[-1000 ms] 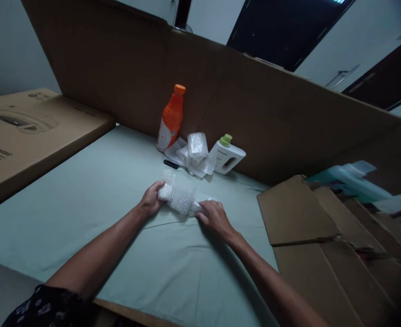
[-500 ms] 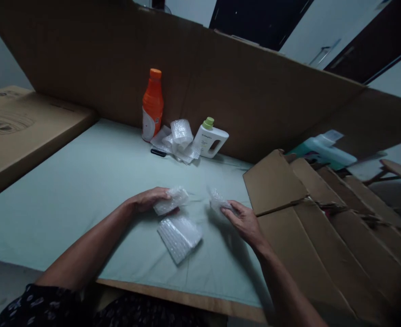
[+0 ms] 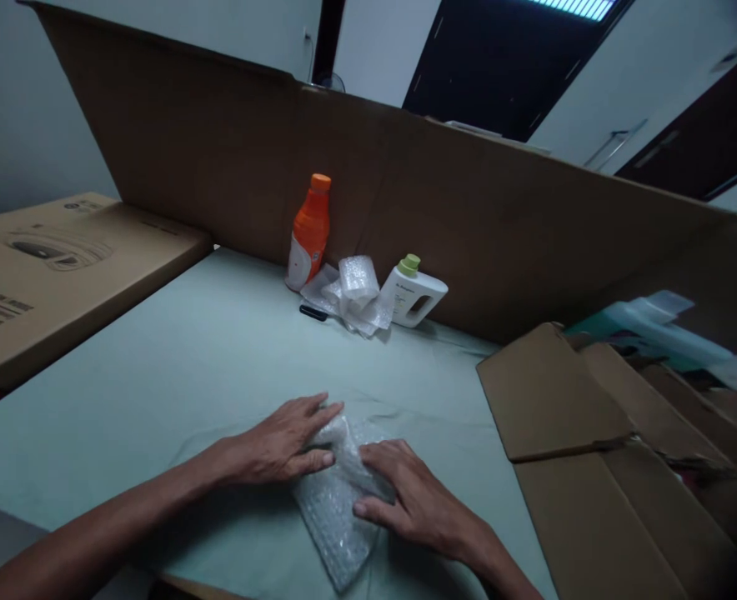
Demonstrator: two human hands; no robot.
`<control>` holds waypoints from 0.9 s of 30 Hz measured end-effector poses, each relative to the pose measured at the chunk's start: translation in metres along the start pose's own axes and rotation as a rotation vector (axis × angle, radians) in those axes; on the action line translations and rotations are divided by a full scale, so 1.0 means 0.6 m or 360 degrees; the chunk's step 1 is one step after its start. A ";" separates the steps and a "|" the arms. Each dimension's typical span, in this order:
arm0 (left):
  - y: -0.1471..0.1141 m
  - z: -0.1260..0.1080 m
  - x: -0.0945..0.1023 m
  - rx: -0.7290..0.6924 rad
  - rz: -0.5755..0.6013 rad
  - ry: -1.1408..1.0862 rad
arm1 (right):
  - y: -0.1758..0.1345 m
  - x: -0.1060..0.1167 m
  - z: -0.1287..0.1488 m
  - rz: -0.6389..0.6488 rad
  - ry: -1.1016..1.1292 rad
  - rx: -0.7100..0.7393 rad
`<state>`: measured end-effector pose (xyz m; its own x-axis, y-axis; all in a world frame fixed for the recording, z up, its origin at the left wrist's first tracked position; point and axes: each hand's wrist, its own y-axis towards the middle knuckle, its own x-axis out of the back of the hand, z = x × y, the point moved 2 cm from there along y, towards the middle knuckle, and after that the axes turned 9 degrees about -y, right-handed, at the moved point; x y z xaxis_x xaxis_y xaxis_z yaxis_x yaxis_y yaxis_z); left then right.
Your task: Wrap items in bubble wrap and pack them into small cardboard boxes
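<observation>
Clear bubble wrap (image 3: 337, 521) lies on the pale green cloth near the table's front, with another layer of it bunched on top between my hands. My left hand (image 3: 284, 442) rests against the left side of this upper layer, its fingers stretched out and its thumb apart. On the right side, my right hand (image 3: 406, 496) has its fingers and thumb bent around a fold of the bubble wrap. Whether anything is wrapped inside, I cannot tell.
Against a tall cardboard panel (image 3: 243, 158) stand an orange bottle (image 3: 311, 229) and a white jug with a green cap (image 3: 415, 292). Crumpled bubble wrap (image 3: 359, 287) and a small black object (image 3: 313, 312) sit by them. A flat carton (image 3: 74, 267) is at left, cardboard pieces (image 3: 556, 400) at right.
My hands, each holding a piece of bubble wrap apart before, have come together over the piece on the table. The left hand's fingers have spread. The view has shifted upward.
</observation>
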<state>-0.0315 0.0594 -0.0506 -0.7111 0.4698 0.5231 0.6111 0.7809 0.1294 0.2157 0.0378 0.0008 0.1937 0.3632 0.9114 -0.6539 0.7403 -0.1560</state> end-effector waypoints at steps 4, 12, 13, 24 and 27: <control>0.018 0.004 0.000 -0.0279 -0.0284 0.0284 | 0.055 0.079 -0.006 -0.0192 0.0021 -0.0091; 0.059 0.037 -0.054 -0.0459 0.0054 0.0262 | 0.314 0.083 -0.078 -0.0455 -0.0165 -0.0069; 0.058 0.041 -0.059 -0.0460 0.0028 0.0223 | 0.344 0.071 -0.094 -0.0440 -0.0193 -0.0069; 0.044 0.058 -0.052 -0.0346 -0.0106 -0.0271 | 0.464 0.015 -0.195 -0.0594 -0.0211 -0.0235; 0.043 0.064 -0.024 -0.0207 -0.0262 -0.0324 | 0.464 0.012 -0.189 -0.0650 -0.0115 -0.0288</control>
<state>-0.0188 0.0885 -0.0871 -0.8516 0.4243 0.3079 0.5117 0.8003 0.3126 0.1181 0.3110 -0.0794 0.3535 -0.0147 0.9353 -0.3947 0.9042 0.1634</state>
